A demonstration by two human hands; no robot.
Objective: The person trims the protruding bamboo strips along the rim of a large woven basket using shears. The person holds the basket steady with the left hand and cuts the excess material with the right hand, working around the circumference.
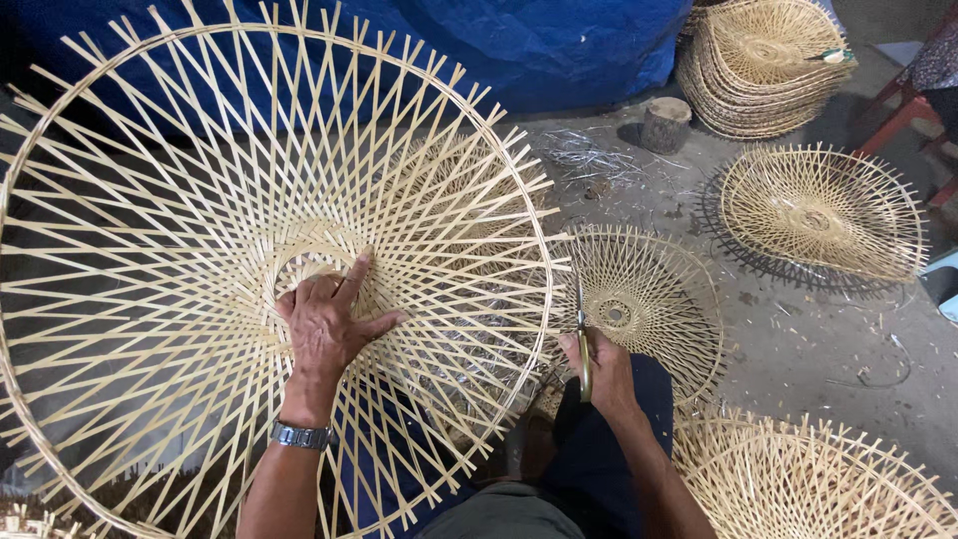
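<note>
A large round frame of woven pale bamboo strips (200,150) fills the left half of the view, its strip ends sticking out past the rim. My left hand (329,319), with a metal watch on the wrist, presses on the frame beside its open centre ring. My right hand (599,374) grips a pair of scissors (582,344) with yellow-green handles, blades pointing up at the frame's right rim, close to the protruding strip ends.
Smaller woven bamboo frames lie on the concrete floor: one behind the scissors (649,299), one at right (823,215), one at bottom right (818,484). A stack of them (763,65) stands at top right. A wood stump (666,123) and a blue tarpaulin (539,45) are behind.
</note>
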